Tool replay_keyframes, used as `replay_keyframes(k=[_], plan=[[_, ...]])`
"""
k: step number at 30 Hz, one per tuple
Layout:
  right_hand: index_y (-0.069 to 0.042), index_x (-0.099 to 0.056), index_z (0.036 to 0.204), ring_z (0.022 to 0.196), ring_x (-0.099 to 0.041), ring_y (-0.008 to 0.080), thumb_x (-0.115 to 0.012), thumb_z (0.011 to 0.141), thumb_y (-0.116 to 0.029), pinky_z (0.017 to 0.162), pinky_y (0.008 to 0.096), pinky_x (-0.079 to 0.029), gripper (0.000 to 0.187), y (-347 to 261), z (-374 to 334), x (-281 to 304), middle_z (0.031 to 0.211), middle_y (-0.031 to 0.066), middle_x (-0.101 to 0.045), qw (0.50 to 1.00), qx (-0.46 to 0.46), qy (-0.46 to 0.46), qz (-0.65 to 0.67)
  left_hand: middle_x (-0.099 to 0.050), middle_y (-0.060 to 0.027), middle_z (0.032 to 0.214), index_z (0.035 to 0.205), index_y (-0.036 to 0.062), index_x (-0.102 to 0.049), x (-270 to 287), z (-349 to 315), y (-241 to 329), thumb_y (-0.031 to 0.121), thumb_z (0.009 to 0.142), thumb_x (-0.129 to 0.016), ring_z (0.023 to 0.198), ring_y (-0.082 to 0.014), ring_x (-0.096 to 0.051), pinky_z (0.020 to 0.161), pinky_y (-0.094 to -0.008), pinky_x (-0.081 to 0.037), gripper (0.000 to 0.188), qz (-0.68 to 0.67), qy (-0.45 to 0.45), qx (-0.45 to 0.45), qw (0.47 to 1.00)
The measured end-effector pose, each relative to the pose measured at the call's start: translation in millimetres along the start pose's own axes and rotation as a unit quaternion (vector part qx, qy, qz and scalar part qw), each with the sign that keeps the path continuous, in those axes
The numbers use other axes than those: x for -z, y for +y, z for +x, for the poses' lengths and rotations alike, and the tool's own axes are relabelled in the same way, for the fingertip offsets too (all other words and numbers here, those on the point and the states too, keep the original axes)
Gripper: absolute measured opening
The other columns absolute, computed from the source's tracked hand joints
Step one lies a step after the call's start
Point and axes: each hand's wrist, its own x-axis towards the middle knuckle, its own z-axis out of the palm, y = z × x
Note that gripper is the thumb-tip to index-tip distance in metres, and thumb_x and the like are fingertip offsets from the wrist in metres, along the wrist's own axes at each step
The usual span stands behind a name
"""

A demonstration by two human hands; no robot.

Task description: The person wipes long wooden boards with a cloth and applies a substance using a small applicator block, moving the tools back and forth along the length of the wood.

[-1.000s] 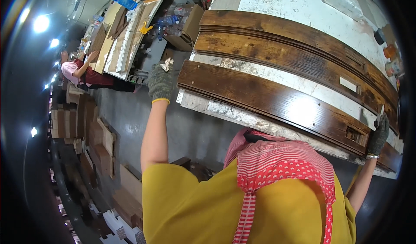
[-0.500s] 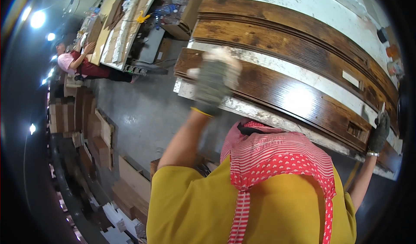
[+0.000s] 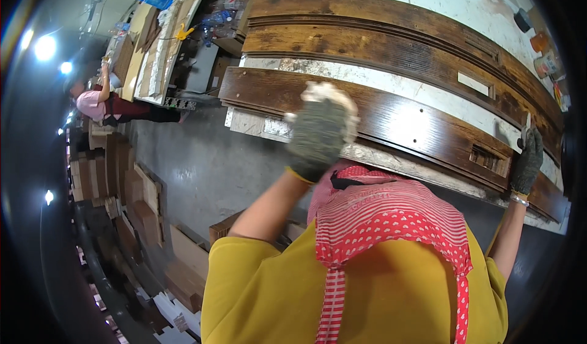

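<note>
The dark brown board [image 3: 391,118] is laid under the left hand [image 3: 319,135], by which a white rag [image 3: 335,96] is gripped, and by the right hand [image 3: 527,165], whose grip cannot be told.

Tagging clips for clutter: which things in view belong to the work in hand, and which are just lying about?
In the work: left hand, white wad, nearest brown board, right hand; probably the boards behind.

Apparently lying about: plastic bottles, yellow clamp, orange container.
</note>
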Motion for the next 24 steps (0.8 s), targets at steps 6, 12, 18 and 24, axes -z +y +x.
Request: replay_keyframes(k=[6,12,18,24], plan=[[-0.003,-0.061,0.132,0.114,-0.063,0.0203,-0.052,0.104,-0.010,0.093,0.0336,-0.056,0.031,-17.2,1.2,-8.7,0.140,0.0100,-0.057,0.997,0.059,-0.035,-0.030,-0.065,-0.0092,0.096,0.110,0.0121,-0.064,10.8,11.4,50.1,0.028,0.094,-0.060,0.081,-0.0257,-0.065,0.076,-0.0394,-0.055,0.023,-0.415,0.001,0.127,0.901],[-0.003,-0.065,0.124,0.107,-0.063,0.0187,-0.059,0.101,-0.015,0.086,0.0319,-0.056,0.027,-63.4,4.8,-19.0,0.126,0.0092,-0.064,0.990,-0.049,0.001,0.134,-0.067,-0.0180,0.094,0.094,0.0061,-0.067,12.5,5.5,-90.7,0.035,0.094,-0.060,0.086,-0.0352,-0.065,0.075,-0.0477,-0.053,0.030,0.072,-0.055,0.266,0.960],[0.000,-0.066,0.119,0.092,-0.063,0.0161,-0.068,0.096,-0.020,0.079,0.0312,-0.055,0.031,-91.5,7.6,-24.1,0.110,0.0074,-0.066,0.938,-0.194,0.031,0.287,-0.059,-0.0247,0.111,0.118,0.0017,-0.059,6.1,18.5,89.1,0.024,0.088,-0.061,0.104,-0.0423,-0.058,0.093,-0.0520,-0.046,0.037,-0.110,0.064,0.018,0.992],[-0.003,-0.063,0.124,0.099,-0.063,0.0176,-0.063,0.099,-0.023,0.083,0.0336,-0.055,0.032,-80.7,8.7,-25.6,0.115,0.0078,-0.065,0.909,-0.151,0.017,0.387,-0.065,-0.0115,0.094,0.108,0.0106,-0.066,77.9,72.4,263.2,0.021,0.087,-0.061,0.089,-0.0305,-0.063,0.079,-0.0454,-0.050,0.024,-0.391,0.000,-0.154,0.907]])
